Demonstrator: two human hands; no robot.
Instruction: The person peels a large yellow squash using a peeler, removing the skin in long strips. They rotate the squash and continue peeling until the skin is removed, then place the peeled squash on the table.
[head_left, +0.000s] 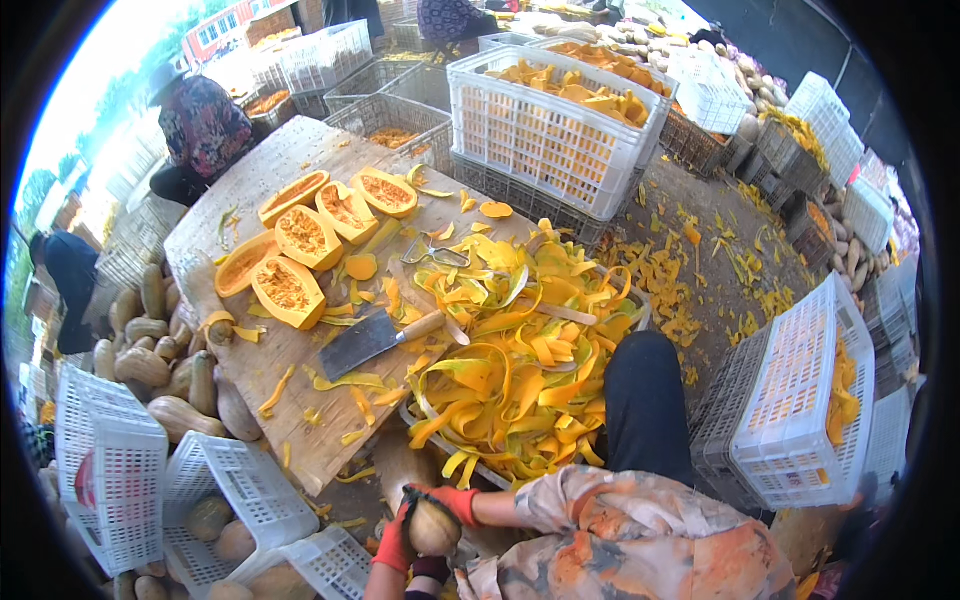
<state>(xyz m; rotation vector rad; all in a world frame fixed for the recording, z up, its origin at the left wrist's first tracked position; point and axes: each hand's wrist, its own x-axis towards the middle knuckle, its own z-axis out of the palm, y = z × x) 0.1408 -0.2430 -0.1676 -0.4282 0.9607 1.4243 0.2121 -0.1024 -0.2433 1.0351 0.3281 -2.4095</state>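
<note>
Both my hands wear red gloves with black palms, low in the head view. My left hand (396, 538) grips one side of a whole tan squash (435, 529), and my right hand (454, 502) wraps it from the other. Just above them is the plywood board (247, 409). On it rests a broad-bladed cleaver (361, 346) with a wooden handle, beside a metal peeler (439, 255). Several peeled orange squash halves (306, 234), seeds showing, are grouped face up farther back. Yellow peelings (510, 375) heap over a crate right of the board.
Whole squashes (180, 375) pile left of the board, near tilted white plastic crates (112, 465). A stacked white crate (540, 135) holds orange pieces behind the board. Another filled crate (802, 405) stands at right. Peel scraps litter the ground (705, 225). A person (202, 124) sits at far left.
</note>
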